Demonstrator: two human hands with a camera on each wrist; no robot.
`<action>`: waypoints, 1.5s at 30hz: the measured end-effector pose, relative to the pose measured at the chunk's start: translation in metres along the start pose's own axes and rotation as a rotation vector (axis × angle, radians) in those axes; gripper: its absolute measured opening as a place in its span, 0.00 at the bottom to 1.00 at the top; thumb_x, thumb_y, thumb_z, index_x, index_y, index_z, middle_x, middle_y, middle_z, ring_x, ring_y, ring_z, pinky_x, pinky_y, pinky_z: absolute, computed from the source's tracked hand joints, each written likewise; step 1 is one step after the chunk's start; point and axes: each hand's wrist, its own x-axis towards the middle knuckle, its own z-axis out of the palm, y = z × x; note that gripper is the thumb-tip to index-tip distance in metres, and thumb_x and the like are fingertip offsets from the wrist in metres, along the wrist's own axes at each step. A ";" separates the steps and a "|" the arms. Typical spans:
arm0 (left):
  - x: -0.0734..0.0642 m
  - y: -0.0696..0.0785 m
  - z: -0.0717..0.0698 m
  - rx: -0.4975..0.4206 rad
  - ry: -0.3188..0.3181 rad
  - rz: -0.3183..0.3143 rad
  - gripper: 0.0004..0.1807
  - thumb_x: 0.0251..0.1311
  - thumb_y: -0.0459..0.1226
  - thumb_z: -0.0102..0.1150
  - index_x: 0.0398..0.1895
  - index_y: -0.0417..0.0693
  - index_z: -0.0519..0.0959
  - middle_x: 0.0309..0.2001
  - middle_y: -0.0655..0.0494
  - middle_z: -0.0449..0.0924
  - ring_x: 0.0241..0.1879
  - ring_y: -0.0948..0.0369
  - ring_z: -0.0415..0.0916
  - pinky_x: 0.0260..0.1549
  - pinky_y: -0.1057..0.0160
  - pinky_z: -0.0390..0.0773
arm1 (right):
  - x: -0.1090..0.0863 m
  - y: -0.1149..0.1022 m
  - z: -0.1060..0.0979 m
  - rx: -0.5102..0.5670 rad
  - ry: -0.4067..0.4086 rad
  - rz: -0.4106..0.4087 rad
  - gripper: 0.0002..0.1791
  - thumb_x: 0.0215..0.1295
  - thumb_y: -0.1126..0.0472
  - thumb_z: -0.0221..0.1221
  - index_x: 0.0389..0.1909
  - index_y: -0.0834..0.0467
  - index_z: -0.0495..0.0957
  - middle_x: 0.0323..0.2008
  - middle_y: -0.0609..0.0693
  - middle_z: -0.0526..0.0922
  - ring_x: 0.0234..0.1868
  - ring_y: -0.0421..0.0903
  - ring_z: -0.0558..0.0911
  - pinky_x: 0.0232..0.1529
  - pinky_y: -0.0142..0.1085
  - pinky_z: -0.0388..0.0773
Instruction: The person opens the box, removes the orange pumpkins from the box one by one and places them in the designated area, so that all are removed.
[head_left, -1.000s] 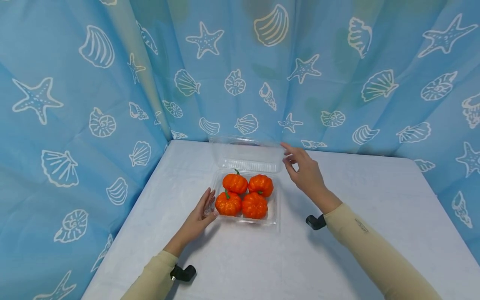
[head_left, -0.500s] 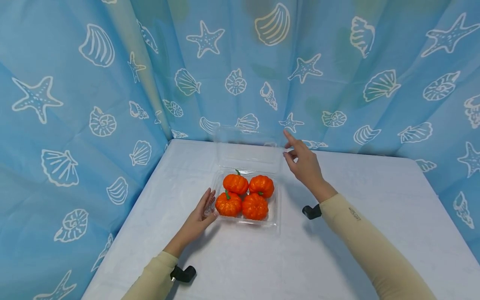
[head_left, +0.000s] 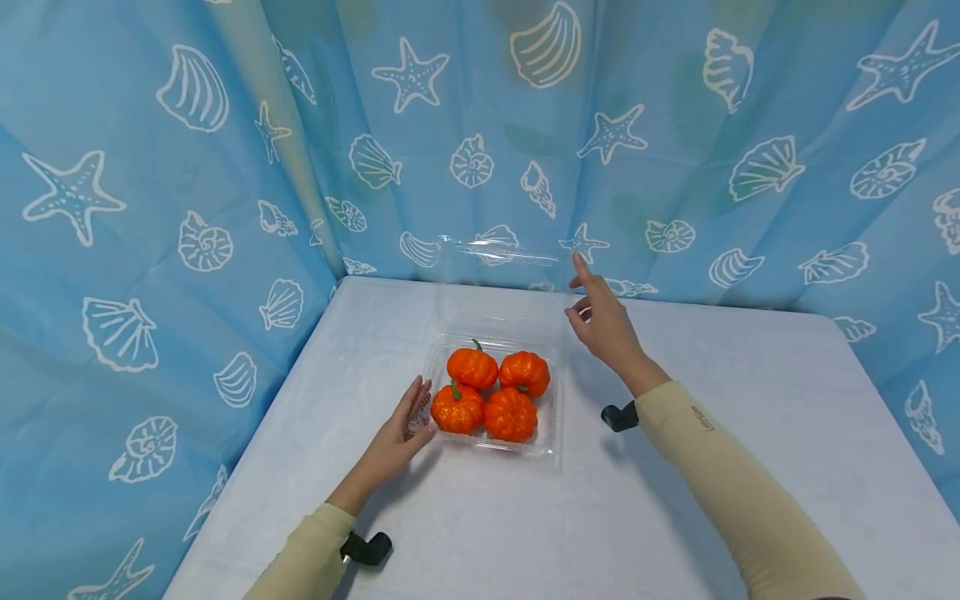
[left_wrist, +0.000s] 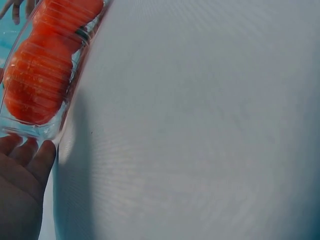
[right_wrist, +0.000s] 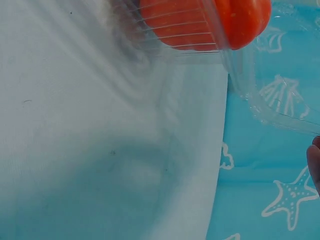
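Note:
Several small orange pumpkins sit in the base of a clear plastic clamshell box. Its hinged lid stands raised at the back, roughly upright. My left hand rests against the box's left side, thumb near the front left corner; in the left wrist view, the fingers touch the box wall, fairly straight. At the lid's right edge is my right hand, index finger extended upward and the other fingers partly bent. The right wrist view shows just fingertips by the lid's rim.
A white-covered table lies under the box. Blue curtains with white shell and starfish prints hang behind and at the left, close behind the lid. A black wrist-camera mount juts from each wrist.
The lid has swung up from a backward lean to roughly upright, with my right hand moving slightly up and along with it. My left hand stays at the box's left side.

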 end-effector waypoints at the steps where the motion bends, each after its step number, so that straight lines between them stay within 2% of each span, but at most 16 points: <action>1: 0.000 0.000 0.000 0.001 0.001 -0.001 0.45 0.72 0.35 0.58 0.83 0.48 0.42 0.81 0.50 0.50 0.79 0.51 0.50 0.70 0.43 0.63 | 0.000 0.001 0.001 0.007 -0.011 0.010 0.52 0.69 0.69 0.62 0.83 0.44 0.40 0.61 0.60 0.72 0.42 0.54 0.84 0.50 0.49 0.84; 10: -0.003 -0.002 0.001 0.041 0.008 -0.005 0.46 0.72 0.39 0.59 0.83 0.48 0.42 0.80 0.51 0.52 0.78 0.51 0.52 0.68 0.45 0.66 | -0.001 0.012 0.011 0.099 -0.131 0.067 0.50 0.68 0.71 0.62 0.83 0.48 0.45 0.75 0.61 0.58 0.43 0.53 0.82 0.50 0.48 0.83; 17: -0.003 -0.003 0.001 0.045 0.002 0.004 0.46 0.72 0.40 0.59 0.84 0.49 0.42 0.80 0.54 0.52 0.78 0.53 0.53 0.67 0.45 0.68 | -0.004 0.020 0.015 0.149 -0.217 0.156 0.53 0.67 0.68 0.64 0.83 0.48 0.41 0.79 0.59 0.50 0.47 0.54 0.82 0.56 0.50 0.81; 28: -0.004 -0.004 0.001 0.023 0.006 0.011 0.45 0.72 0.37 0.59 0.83 0.48 0.43 0.80 0.51 0.52 0.78 0.51 0.52 0.69 0.43 0.64 | -0.006 0.028 0.021 0.100 -0.283 0.206 0.44 0.72 0.62 0.62 0.82 0.57 0.49 0.77 0.60 0.58 0.51 0.56 0.81 0.55 0.50 0.82; 34: -0.004 -0.004 0.001 0.005 -0.003 0.015 0.45 0.72 0.37 0.59 0.83 0.48 0.43 0.80 0.49 0.51 0.78 0.50 0.51 0.67 0.43 0.67 | -0.008 0.031 0.023 0.124 -0.336 0.292 0.38 0.74 0.59 0.60 0.80 0.57 0.55 0.75 0.60 0.63 0.53 0.58 0.80 0.53 0.50 0.83; 39: -0.005 -0.003 0.001 0.015 -0.007 0.005 0.46 0.73 0.38 0.58 0.83 0.47 0.42 0.81 0.50 0.51 0.78 0.50 0.51 0.67 0.45 0.67 | -0.009 0.035 0.025 0.138 -0.383 0.358 0.35 0.76 0.56 0.58 0.79 0.57 0.58 0.73 0.59 0.67 0.51 0.56 0.81 0.53 0.47 0.83; 45: -0.005 -0.002 0.000 0.044 0.004 -0.014 0.46 0.72 0.39 0.59 0.84 0.49 0.42 0.80 0.53 0.53 0.78 0.52 0.53 0.68 0.45 0.67 | -0.010 0.038 0.027 0.142 -0.416 0.373 0.31 0.76 0.54 0.57 0.75 0.60 0.64 0.67 0.61 0.74 0.49 0.55 0.83 0.53 0.48 0.83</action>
